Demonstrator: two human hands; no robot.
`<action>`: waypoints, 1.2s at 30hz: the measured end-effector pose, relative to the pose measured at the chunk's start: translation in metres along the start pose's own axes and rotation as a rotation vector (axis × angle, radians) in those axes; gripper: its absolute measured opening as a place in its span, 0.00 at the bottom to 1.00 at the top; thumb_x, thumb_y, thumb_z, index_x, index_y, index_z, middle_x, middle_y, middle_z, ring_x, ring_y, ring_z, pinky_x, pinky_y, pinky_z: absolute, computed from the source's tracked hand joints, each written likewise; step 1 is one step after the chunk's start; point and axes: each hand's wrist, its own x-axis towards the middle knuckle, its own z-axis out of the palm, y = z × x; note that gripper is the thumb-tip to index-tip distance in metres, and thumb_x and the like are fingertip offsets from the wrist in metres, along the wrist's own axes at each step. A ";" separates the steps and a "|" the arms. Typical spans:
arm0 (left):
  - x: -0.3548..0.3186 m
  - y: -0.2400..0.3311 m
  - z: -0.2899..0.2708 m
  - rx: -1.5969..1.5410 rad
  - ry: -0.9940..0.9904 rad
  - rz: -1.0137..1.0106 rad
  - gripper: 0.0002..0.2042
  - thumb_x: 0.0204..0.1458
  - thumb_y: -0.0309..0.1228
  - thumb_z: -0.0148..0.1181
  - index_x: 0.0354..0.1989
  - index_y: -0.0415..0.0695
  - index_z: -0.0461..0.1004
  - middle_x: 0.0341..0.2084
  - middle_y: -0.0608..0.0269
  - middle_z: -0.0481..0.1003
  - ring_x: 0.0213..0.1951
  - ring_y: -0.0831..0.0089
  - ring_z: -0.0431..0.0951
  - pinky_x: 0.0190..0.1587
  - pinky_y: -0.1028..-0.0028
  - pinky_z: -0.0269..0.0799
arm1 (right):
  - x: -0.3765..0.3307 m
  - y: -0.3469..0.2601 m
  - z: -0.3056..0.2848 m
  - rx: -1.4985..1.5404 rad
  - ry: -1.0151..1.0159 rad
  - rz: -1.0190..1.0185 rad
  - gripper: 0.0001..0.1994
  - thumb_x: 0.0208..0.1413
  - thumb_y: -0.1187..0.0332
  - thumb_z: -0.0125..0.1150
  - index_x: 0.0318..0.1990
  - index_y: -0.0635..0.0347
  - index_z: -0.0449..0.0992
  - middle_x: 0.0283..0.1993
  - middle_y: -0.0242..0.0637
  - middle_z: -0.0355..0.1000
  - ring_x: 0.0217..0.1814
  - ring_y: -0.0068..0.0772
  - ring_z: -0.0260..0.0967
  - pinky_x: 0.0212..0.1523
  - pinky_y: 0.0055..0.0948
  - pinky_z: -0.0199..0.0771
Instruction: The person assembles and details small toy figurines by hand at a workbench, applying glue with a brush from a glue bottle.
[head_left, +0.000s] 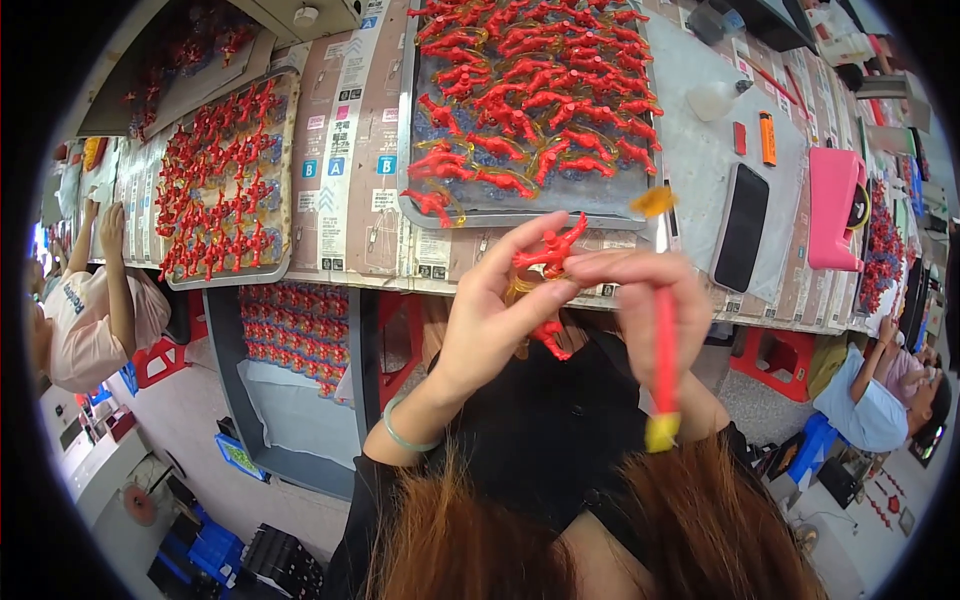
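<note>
My left hand [485, 315] is closed around a small red plastic figurine [550, 255] with translucent yellow parts, held just off the table's near edge. Its lower red end sticks out beneath my thumb. My right hand [665, 305] grips a paintbrush [665, 350] with a red handle and a yellow end; its orange bristles point away from me. The right fingertips reach the figurine's side, though whether they press on it is hard to tell. Beyond my hands lies a metal tray [530, 217] full of similar red figurines [540, 90] with blue and yellow clear parts.
A second tray [285, 190] of figurines stands at left, and a grey crate [225, 380] with more sits below the table edge. To the right are a phone [742, 228], an orange lighter [767, 138], a pink tape dispenser [835, 210] and a clear bottle [712, 100]. Other people sit on both sides.
</note>
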 end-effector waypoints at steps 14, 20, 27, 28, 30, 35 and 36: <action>-0.007 0.003 0.006 -0.016 0.031 0.072 0.24 0.45 0.19 0.49 0.53 0.37 0.54 0.42 0.59 0.67 0.28 0.84 0.68 0.31 0.85 0.65 | 0.015 -0.017 -0.004 0.072 0.099 0.093 0.05 0.46 0.72 0.56 0.23 0.62 0.68 0.24 0.34 0.66 0.21 0.24 0.61 0.23 0.23 0.62; -0.010 0.000 0.003 0.256 0.135 0.111 0.22 0.43 0.18 0.51 0.50 0.39 0.60 0.40 0.63 0.68 0.33 0.85 0.67 0.30 0.85 0.65 | 0.019 -0.008 -0.005 -0.197 -0.038 0.168 0.06 0.42 0.73 0.59 0.23 0.62 0.67 0.21 0.36 0.65 0.20 0.31 0.61 0.21 0.26 0.60; -0.001 -0.003 0.005 0.390 0.161 0.187 0.21 0.40 0.17 0.51 0.48 0.40 0.63 0.34 0.65 0.68 0.30 0.86 0.67 0.27 0.86 0.64 | 0.020 -0.008 -0.001 -0.244 0.045 0.117 0.06 0.42 0.73 0.58 0.22 0.61 0.67 0.22 0.35 0.65 0.22 0.34 0.62 0.22 0.27 0.60; -0.002 0.000 0.009 0.437 0.174 0.116 0.22 0.40 0.17 0.51 0.48 0.40 0.63 0.35 0.64 0.68 0.30 0.86 0.67 0.27 0.86 0.64 | 0.018 -0.011 -0.001 -0.265 0.059 0.116 0.06 0.42 0.73 0.58 0.22 0.61 0.67 0.22 0.35 0.65 0.22 0.34 0.62 0.22 0.27 0.60; 0.001 -0.002 0.008 0.468 0.173 0.133 0.21 0.40 0.17 0.51 0.48 0.39 0.63 0.37 0.63 0.68 0.31 0.84 0.67 0.28 0.85 0.64 | 0.020 -0.012 0.000 -0.210 0.011 -0.038 0.06 0.42 0.73 0.58 0.21 0.61 0.66 0.22 0.34 0.65 0.23 0.34 0.62 0.23 0.28 0.60; 0.001 0.000 0.013 0.177 0.181 0.051 0.21 0.43 0.15 0.49 0.49 0.36 0.60 0.38 0.61 0.69 0.24 0.85 0.67 0.26 0.86 0.63 | 0.023 0.003 -0.033 -0.252 0.076 0.139 0.06 0.43 0.74 0.58 0.26 0.62 0.66 0.22 0.33 0.64 0.21 0.23 0.60 0.22 0.19 0.60; -0.001 0.000 0.011 0.097 0.223 0.031 0.21 0.42 0.15 0.48 0.49 0.36 0.58 0.38 0.58 0.69 0.21 0.83 0.66 0.23 0.85 0.63 | 0.024 0.004 -0.045 -0.281 0.096 0.116 0.06 0.43 0.74 0.58 0.26 0.62 0.66 0.22 0.33 0.64 0.21 0.23 0.60 0.22 0.19 0.60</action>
